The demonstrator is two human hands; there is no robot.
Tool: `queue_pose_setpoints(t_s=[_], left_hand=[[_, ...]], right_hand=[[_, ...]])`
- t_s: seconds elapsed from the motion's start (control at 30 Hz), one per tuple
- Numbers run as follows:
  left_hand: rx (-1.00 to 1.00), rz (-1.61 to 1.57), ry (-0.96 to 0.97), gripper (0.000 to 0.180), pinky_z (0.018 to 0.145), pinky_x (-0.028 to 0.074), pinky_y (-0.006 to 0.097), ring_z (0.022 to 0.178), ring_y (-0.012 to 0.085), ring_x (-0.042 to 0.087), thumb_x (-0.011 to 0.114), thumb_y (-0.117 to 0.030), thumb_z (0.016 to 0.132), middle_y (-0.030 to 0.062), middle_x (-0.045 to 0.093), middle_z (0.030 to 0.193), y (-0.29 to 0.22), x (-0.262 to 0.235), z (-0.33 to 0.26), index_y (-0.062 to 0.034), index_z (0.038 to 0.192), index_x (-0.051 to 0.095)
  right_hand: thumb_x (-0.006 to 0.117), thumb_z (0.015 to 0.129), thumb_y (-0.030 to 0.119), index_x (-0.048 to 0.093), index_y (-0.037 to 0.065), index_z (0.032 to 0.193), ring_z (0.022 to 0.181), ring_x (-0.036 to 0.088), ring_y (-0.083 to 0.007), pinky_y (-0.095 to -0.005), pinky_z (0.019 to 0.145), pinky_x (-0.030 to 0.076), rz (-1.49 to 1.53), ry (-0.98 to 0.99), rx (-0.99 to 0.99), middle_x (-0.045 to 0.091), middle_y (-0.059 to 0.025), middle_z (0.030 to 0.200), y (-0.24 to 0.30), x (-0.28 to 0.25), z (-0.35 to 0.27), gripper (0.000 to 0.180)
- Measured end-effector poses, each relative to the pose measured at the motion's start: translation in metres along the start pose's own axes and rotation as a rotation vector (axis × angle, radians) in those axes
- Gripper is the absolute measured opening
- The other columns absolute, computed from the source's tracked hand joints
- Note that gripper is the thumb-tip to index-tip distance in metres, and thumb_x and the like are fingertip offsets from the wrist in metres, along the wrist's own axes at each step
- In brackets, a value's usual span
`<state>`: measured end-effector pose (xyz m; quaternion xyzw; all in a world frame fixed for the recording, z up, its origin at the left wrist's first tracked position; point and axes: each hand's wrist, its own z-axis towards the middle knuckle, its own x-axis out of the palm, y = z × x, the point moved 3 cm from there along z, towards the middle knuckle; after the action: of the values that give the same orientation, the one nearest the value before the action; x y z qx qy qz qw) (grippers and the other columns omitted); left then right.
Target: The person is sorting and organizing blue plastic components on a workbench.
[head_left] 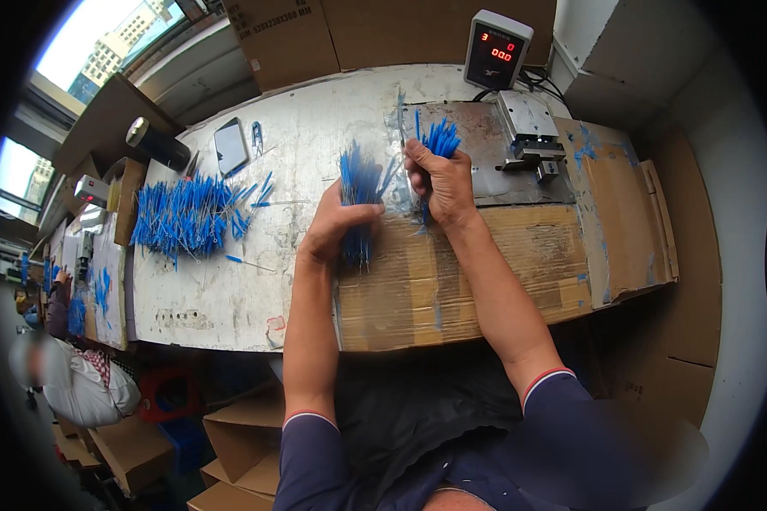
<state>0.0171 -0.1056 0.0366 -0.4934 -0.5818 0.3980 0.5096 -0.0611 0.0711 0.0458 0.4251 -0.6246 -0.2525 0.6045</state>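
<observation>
Over the middle of the worktable, my left hand (336,218) is closed round a bundle of thin blue sticks with fine wire ends (360,183). The bundle stands roughly upright, with its tips above my thumb and its lower ends hanging below the hand. To its right, my right hand (448,183) grips a second bundle of blue sticks (439,136) in a fist, tops fanning out above the thumb. The two hands are apart. A large heap of the same blue sticks (192,217) lies on the left of the table, with a few loose ones beside it.
A metal fixture (528,128) sits on a dark plate at the right, below a box with a red digital display (498,49). Cardboard (460,281) covers the near right of the table (222,311). A phone (230,146) and dark cylinder (158,143) are far left. Someone sits at lower left.
</observation>
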Motion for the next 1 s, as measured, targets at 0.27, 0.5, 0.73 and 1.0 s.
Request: queue_pose_setpoints(t_s=[0.27,0.5,0.73,1.0], left_hand=[[0.041,-0.042,-0.002,0.074,0.057,0.051,0.027,0.060,0.0137,0.061,0.080,-0.011,0.074,0.0045,0.064,0.081,0.001,-0.001,-0.001,0.0030,0.141,0.051],[0.073,-0.047,-0.008,0.072,0.057,0.050,0.026,0.059,0.0134,0.060,0.079,-0.010,0.074,0.0042,0.064,0.080,0.000,0.002,0.001,0.0028,0.140,0.052],[0.056,-0.036,-0.065,0.064,0.056,0.050,0.027,0.059,0.0133,0.061,0.079,-0.009,0.075,0.0047,0.065,0.082,0.003,-0.005,0.000,0.0023,0.134,0.056],[0.036,-0.031,-0.030,0.057,0.055,0.051,0.027,0.059,0.0132,0.061,0.079,-0.008,0.076,0.0053,0.066,0.084,0.005,-0.005,0.004,0.0017,0.128,0.058]], right_hand=[[0.082,0.090,0.017,0.074,0.004,0.088,0.061,0.067,-0.0102,-0.0199,0.045,0.045,0.075,0.046,0.138,0.072,-0.0069,0.078,0.005,-0.005,0.002,0.015],[0.078,0.094,0.021,0.071,0.000,0.095,0.054,0.058,-0.0108,-0.0215,0.046,0.042,0.528,0.407,0.328,0.069,-0.0064,0.075,-0.020,-0.014,0.018,0.023],[0.070,0.100,0.026,0.066,-0.004,0.103,0.056,0.051,-0.0102,-0.0233,0.046,0.036,0.183,0.141,0.154,0.064,-0.0055,0.078,-0.003,0.002,0.006,0.030],[0.069,0.099,0.020,0.066,-0.002,0.106,0.059,0.054,-0.0112,-0.0240,0.048,0.039,0.387,0.181,0.216,0.066,-0.0061,0.083,-0.018,-0.014,0.020,0.024]])
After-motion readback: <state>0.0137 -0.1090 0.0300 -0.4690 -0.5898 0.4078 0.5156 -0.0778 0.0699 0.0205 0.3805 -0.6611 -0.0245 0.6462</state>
